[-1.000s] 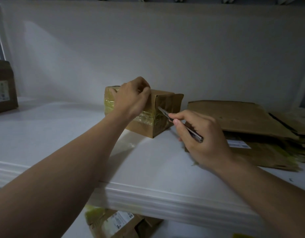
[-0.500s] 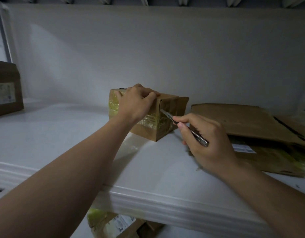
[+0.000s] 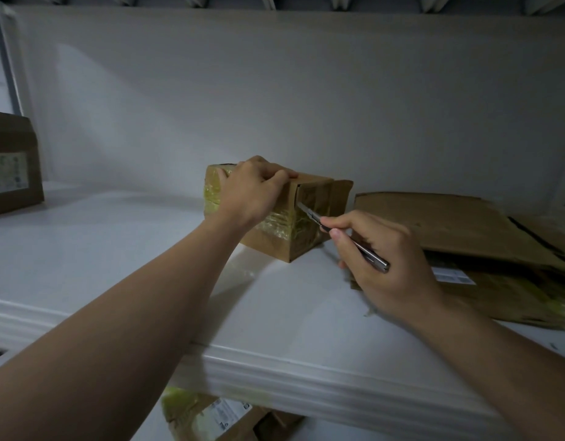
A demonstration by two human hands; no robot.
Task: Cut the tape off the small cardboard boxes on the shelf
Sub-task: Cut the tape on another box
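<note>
A person's two bare arms are reaching onto a white shelf [image 3: 141, 249]. A small cardboard box [image 3: 270, 245] is sitting on the shelf near the middle, close to the pale back panel [image 3: 275, 90], turned so one corner is pointing toward the viewer. Bands of yellowish clear tape [image 3: 282, 221] are wrapping around its sides. The left hand [image 3: 252, 194] is lying over the box's top and front face. Its grip is clamped on the box, with fingers curling over the upper edge and the thumb against the left side. The right hand [image 3: 386, 268] is hovering just right of the box, its grip closed around a slim metal utility knife [image 3: 372, 257], held like a pen between thumb and forefinger. The blade tip is touching the box's right face by the vertical corner seam, just above the tape band. A cardboard flap [image 3: 341, 195] is standing open at the box's far right edge.

To the right, a pile of flattened cardboard [image 3: 449, 221] is lying on the shelf, with a white label [image 3: 453, 276] showing partly behind the right hand. At the far left edge, another brown box [image 3: 12, 189] with a label is standing on the same shelf, well apart from the small one. Below the shelf's front lip, another taped box [image 3: 208, 418] is showing on a lower level.
</note>
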